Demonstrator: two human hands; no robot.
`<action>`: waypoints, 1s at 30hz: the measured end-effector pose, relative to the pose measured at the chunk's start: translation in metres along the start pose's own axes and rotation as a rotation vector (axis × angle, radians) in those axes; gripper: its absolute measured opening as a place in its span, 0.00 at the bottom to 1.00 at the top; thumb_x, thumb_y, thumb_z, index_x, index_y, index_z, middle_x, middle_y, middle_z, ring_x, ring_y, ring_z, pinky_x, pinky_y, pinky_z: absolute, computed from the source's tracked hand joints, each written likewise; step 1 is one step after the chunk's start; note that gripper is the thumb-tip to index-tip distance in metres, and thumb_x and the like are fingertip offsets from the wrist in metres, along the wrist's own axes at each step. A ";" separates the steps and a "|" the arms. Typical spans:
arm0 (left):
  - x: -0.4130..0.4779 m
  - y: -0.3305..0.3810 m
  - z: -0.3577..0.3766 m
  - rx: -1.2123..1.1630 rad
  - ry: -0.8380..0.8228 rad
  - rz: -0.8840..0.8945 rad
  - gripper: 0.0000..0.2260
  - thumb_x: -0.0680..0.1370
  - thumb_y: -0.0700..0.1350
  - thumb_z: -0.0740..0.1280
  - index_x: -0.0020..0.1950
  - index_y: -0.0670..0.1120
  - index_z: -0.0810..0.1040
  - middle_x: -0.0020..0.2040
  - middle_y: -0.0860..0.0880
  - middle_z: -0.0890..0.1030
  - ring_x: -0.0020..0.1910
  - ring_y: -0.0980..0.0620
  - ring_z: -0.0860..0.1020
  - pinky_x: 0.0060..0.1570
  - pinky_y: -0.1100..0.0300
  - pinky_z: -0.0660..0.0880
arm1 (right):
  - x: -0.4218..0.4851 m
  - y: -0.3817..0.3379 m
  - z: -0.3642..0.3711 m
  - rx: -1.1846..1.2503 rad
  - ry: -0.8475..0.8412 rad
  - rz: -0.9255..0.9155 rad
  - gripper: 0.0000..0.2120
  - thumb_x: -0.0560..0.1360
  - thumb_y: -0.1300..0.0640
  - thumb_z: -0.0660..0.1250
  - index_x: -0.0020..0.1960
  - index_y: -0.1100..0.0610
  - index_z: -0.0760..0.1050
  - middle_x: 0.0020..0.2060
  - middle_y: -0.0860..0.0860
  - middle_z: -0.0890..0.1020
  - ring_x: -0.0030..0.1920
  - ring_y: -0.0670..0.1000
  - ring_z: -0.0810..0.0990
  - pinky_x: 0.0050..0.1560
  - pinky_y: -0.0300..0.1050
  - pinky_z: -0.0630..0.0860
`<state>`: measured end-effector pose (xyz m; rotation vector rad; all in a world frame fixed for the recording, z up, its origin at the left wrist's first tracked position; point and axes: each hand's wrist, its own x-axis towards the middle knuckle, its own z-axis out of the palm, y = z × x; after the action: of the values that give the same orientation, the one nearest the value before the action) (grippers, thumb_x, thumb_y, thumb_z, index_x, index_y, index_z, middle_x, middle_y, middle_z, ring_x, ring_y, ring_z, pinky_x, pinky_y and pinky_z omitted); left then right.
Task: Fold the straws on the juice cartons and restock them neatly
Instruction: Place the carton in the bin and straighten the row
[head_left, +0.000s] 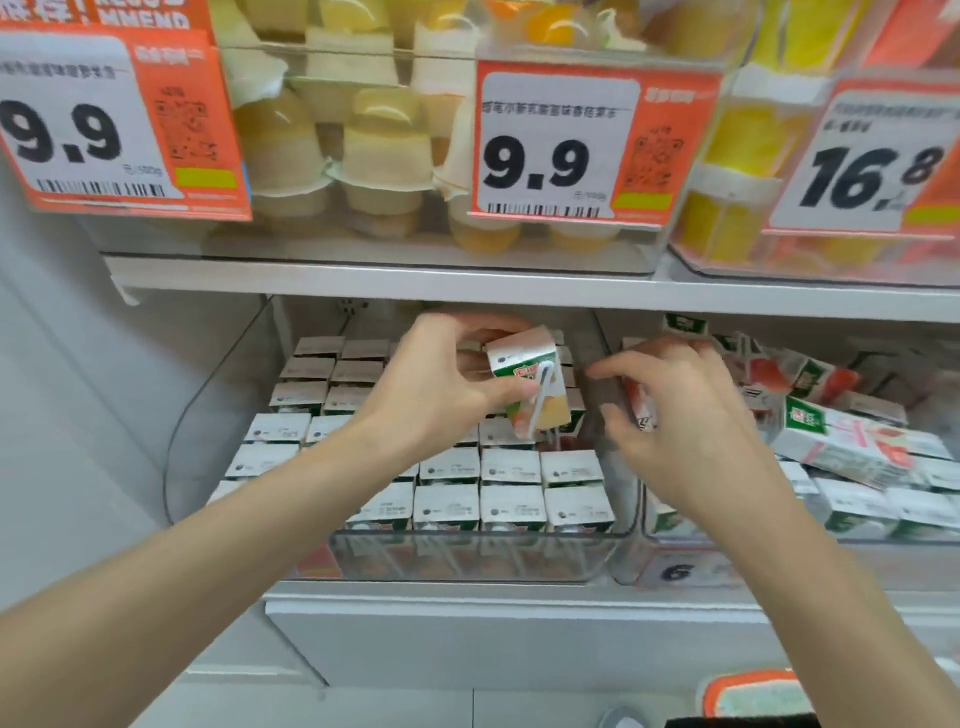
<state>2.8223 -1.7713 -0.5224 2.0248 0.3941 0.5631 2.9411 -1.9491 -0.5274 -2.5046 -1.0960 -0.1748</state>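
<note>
My left hand (436, 384) grips a small green-and-white juice carton (522, 371) above the left clear bin (467, 543). The carton is tilted, and its white straw (542, 397) runs down the side facing me. My right hand (691, 415) hovers just right of the carton, over the wall between the two bins. Its index finger points left toward the carton, the other fingers are loosely bent, and it holds nothing that I can see. The left bin holds several neat rows of upright cartons (511, 465).
The right clear bin (779, 540) holds several cartons (841, 441) lying jumbled at angles. A white shelf edge (467, 283) hangs close above my hands, carrying jelly-cup bins and orange price tags (571, 145). A white wall closes off the left side.
</note>
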 end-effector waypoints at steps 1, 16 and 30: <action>0.004 0.002 0.007 0.027 -0.016 0.018 0.16 0.76 0.41 0.80 0.61 0.51 0.84 0.53 0.61 0.86 0.50 0.71 0.82 0.50 0.78 0.74 | 0.001 0.002 -0.004 0.018 -0.047 0.034 0.18 0.81 0.56 0.71 0.69 0.46 0.81 0.52 0.51 0.75 0.62 0.58 0.71 0.63 0.48 0.65; 0.024 -0.026 0.050 0.469 -0.212 0.110 0.17 0.77 0.50 0.79 0.65 0.57 0.85 0.64 0.60 0.84 0.67 0.56 0.79 0.69 0.56 0.74 | 0.008 0.011 -0.009 0.127 -0.123 0.062 0.25 0.80 0.51 0.73 0.76 0.44 0.74 0.68 0.53 0.79 0.70 0.58 0.74 0.71 0.53 0.72; 0.028 -0.047 -0.001 0.632 -0.365 -0.002 0.13 0.76 0.57 0.78 0.61 0.62 0.85 0.64 0.62 0.82 0.63 0.61 0.78 0.69 0.55 0.75 | 0.012 0.004 0.001 0.027 -0.122 0.029 0.22 0.81 0.53 0.71 0.74 0.42 0.76 0.62 0.55 0.77 0.67 0.60 0.72 0.69 0.53 0.68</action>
<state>2.8434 -1.7341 -0.5568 2.6674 0.3798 0.0466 2.9527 -1.9429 -0.5262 -2.5338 -1.1008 0.0006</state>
